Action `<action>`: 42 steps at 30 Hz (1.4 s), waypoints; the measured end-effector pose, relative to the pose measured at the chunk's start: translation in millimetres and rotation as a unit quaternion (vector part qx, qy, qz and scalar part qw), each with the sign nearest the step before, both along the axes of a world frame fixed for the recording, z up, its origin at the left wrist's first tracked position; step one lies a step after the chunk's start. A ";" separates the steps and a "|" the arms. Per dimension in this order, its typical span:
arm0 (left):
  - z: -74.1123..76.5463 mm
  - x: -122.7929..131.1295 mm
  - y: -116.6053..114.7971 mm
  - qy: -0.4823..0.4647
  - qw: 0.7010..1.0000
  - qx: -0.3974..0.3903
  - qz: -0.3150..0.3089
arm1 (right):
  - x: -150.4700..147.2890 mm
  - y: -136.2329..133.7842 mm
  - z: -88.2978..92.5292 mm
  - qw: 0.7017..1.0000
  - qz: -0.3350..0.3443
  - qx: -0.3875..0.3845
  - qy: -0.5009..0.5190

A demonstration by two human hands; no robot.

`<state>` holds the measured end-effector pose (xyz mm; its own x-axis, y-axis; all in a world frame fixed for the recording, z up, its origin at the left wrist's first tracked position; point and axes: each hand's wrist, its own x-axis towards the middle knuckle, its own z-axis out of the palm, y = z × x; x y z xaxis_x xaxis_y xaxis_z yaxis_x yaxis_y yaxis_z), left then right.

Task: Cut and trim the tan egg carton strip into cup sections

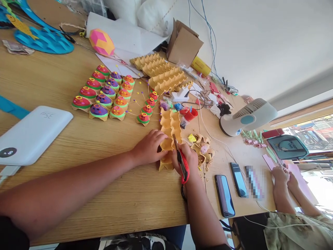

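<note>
A yellow-tan egg carton strip [170, 121], two cups wide, lies on the wooden table in front of me. My left hand [149, 147] grips its left edge, with the thumb on the near cups and the fingers farther up. In my right hand [189, 158] is a red and black utility knife [184, 166], its blade pointing away from me over the strip's right side. Whether the blade touches the cardboard, I cannot tell. Just left of the strip stands a short row of painted caterpillars [147, 108] in red and green, with pin-like antennae.
More painted caterpillar rows [104, 91] stand at left, near a white power bank [36, 133]. Uncut egg trays [161, 71] lie behind. Carton scraps [204, 147], two phones [225, 195] and a small fan [247, 116] are at right. Another person's hands [282, 175] work at far right.
</note>
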<state>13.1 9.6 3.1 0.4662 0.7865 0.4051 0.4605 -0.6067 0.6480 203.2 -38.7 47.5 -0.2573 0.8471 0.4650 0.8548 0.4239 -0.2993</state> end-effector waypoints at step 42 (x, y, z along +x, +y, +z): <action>0.4 1.7 0.6 0.002 1.000 -0.011 0.009 | -1.7 6.3 -5.7 0.998 -0.028 -0.035 -0.038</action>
